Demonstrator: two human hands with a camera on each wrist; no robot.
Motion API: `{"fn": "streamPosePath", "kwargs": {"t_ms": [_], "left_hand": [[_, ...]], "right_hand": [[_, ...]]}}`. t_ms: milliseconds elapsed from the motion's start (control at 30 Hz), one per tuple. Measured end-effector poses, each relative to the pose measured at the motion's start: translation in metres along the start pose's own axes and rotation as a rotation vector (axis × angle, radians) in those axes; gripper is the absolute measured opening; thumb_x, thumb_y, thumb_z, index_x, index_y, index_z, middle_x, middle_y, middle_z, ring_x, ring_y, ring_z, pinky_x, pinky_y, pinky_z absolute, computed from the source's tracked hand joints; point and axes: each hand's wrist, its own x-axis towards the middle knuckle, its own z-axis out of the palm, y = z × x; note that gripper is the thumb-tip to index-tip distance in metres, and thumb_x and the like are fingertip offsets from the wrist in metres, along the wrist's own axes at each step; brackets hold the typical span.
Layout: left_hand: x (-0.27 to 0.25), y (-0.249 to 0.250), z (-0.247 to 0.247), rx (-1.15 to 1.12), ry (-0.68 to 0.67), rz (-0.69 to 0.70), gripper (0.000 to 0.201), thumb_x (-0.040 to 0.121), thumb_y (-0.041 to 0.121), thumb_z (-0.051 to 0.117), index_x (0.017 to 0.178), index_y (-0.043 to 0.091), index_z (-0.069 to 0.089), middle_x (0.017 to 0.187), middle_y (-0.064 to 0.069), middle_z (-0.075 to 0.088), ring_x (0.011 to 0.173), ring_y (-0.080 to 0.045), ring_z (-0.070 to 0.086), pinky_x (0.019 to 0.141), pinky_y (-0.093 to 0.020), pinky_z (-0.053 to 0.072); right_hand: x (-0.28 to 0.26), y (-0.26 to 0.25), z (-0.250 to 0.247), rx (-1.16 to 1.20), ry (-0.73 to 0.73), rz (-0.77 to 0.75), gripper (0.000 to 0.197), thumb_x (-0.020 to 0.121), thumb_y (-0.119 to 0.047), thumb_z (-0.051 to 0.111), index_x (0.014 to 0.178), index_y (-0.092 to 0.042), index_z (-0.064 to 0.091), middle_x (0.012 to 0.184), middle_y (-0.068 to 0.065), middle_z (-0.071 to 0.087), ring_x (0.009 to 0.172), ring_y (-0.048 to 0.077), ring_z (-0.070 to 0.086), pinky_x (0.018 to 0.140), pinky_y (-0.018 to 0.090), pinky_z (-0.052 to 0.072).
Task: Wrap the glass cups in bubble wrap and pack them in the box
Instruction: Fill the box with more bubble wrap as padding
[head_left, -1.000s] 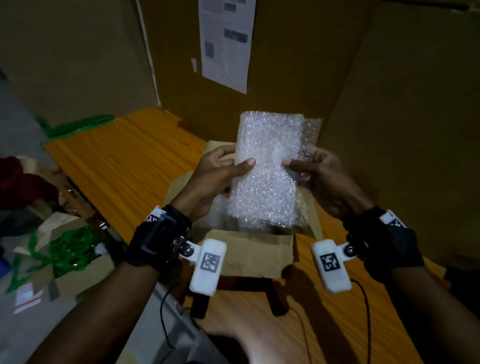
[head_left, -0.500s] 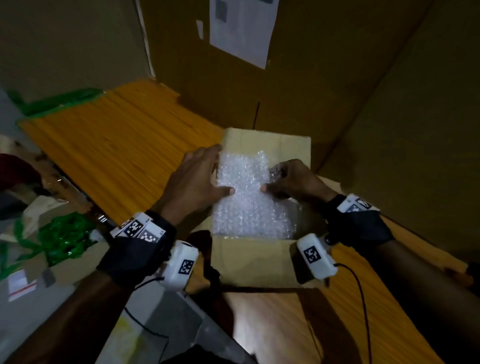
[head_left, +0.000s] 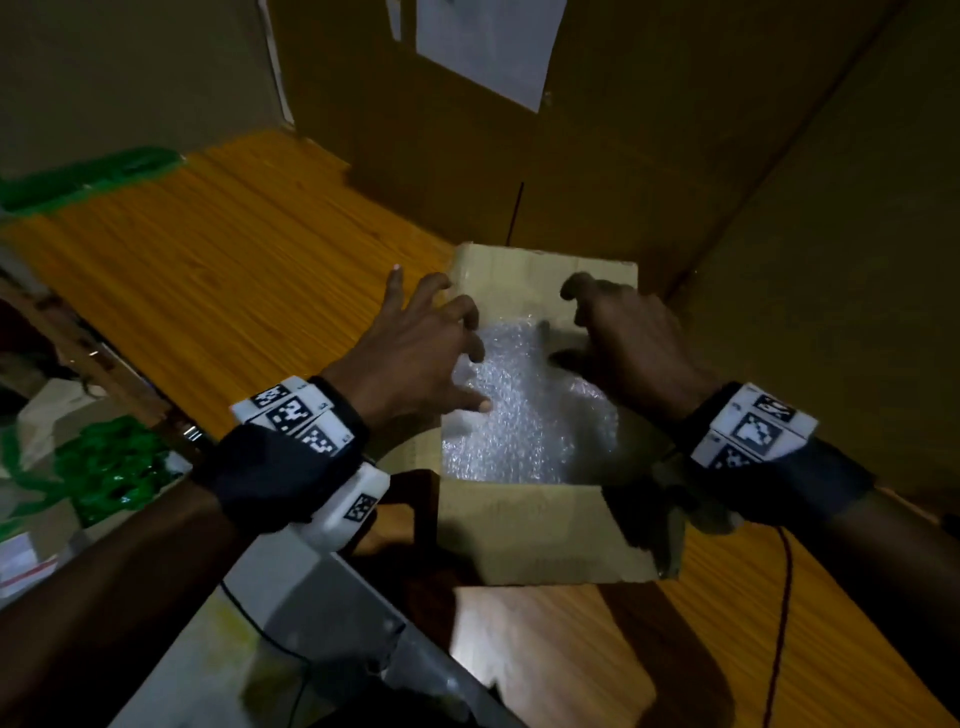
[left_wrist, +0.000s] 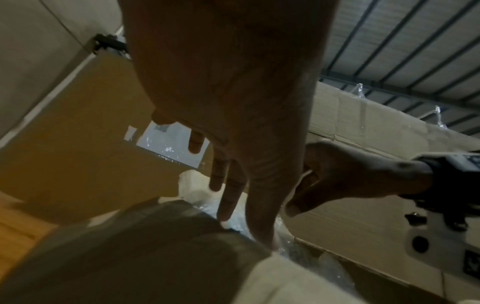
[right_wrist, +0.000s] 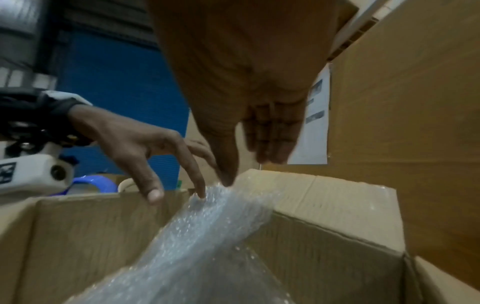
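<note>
A bundle wrapped in bubble wrap lies inside the open cardboard box on the wooden table. The glass inside the wrap cannot be seen. My left hand hovers over the box's left edge with fingers spread. In the right wrist view its index fingertip touches the top of the bundle. My right hand is above the far right of the bundle, fingers loosely bent and gripping nothing. Its thumb tip touches the wrap near the box's far wall.
Tall cardboard cartons stand close behind and to the right of the box, one bearing a white label. Bare table stretches to the left. Green plastic lies beyond the table's left edge. A blue tape roll sits behind the box.
The bundle, gripped upright above the box a second ago, has come down into the box. Both hands have let go and now only touch it with fingertips.
</note>
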Motion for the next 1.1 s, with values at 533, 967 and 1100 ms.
{"fn": "streamPosePath", "kwargs": {"t_ms": [533,967,1100], "left_hand": [[-0.022,-0.031,0.004,-0.154,-0.501,-0.070,0.146,0.048,0.095,0.049,0.150,0.032,-0.034,0.148,0.012,-0.051,0.135,-0.022,-0.050,0.113,-0.064,-0.021],[-0.016,-0.029,0.003,-0.183,-0.506,-0.058,0.153,0.040,0.095,0.049,0.148,0.028,-0.037,0.150,0.011,-0.048,0.135,-0.022,-0.050,0.111,-0.066,-0.022],[-0.018,-0.028,0.002,-0.181,-0.495,-0.058,0.152,0.043,0.093,0.050,0.149,0.026,-0.036,0.151,0.010,-0.047,0.136,-0.024,-0.049,0.111,-0.067,-0.022]], "right_hand": [[0.027,-0.009,0.038,-0.230,-0.666,-0.429,0.127,0.070,-0.072,0.072,0.159,-0.019,-0.002,0.166,0.008,0.008,0.151,0.026,0.012,0.121,0.037,0.013],[0.042,-0.043,0.054,-0.324,-0.608,-0.512,0.119,0.072,-0.063,0.077,0.158,-0.009,0.013,0.163,0.017,0.014,0.148,0.034,0.021,0.118,0.040,0.023],[0.041,-0.047,0.065,-0.431,-0.643,-0.542,0.131,0.072,-0.066,0.076,0.157,-0.004,-0.003,0.165,0.020,0.004,0.150,0.033,0.019,0.117,0.037,0.023]]}}
